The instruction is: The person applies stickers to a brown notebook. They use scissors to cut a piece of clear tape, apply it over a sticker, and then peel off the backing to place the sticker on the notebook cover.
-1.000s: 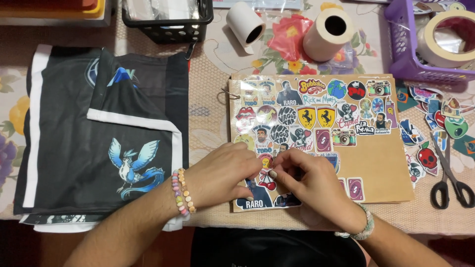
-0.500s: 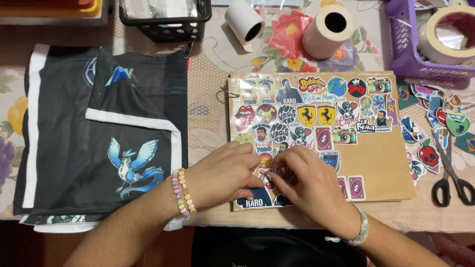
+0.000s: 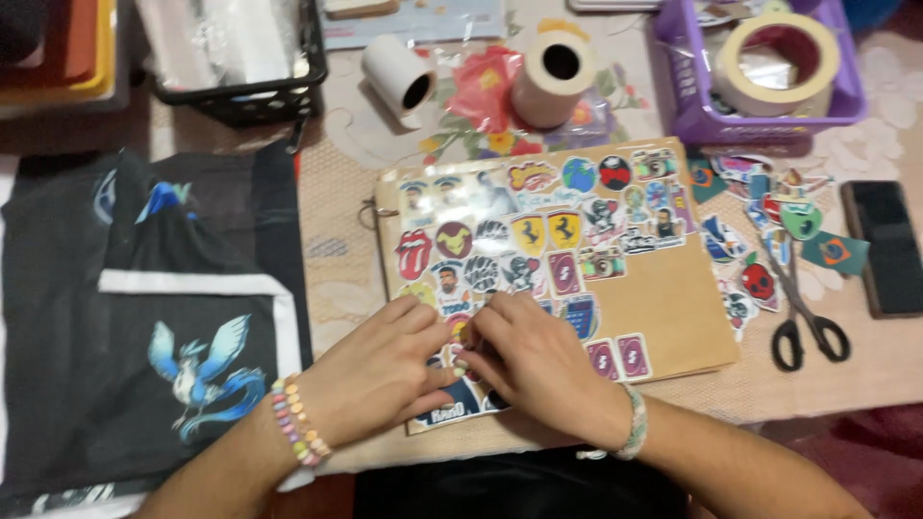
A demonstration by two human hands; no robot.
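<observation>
A brown cardboard notebook cover (image 3: pixel 673 298) lies in front of me, its left and top parts covered with several colourful stickers. My left hand (image 3: pixel 380 370) and my right hand (image 3: pixel 538 360) rest together on its lower left part. The fingertips of both press on a small sticker (image 3: pixel 461 332) there, which is mostly hidden under them. A beaded bracelet is on each wrist.
Black fabric with a blue bird print (image 3: pixel 197 370) lies at left. Loose stickers (image 3: pixel 769 231), black scissors (image 3: pixel 808 322) and a dark phone (image 3: pixel 889 245) lie at right. Two white paper rolls (image 3: pixel 548 72), a black basket (image 3: pixel 250 58) and a purple basket with tape (image 3: pixel 769 62) stand behind.
Both hands have stayed on the lower left stickers, with the fingers shifting slightly. The view has moved a little, so the phone now shows at right.
</observation>
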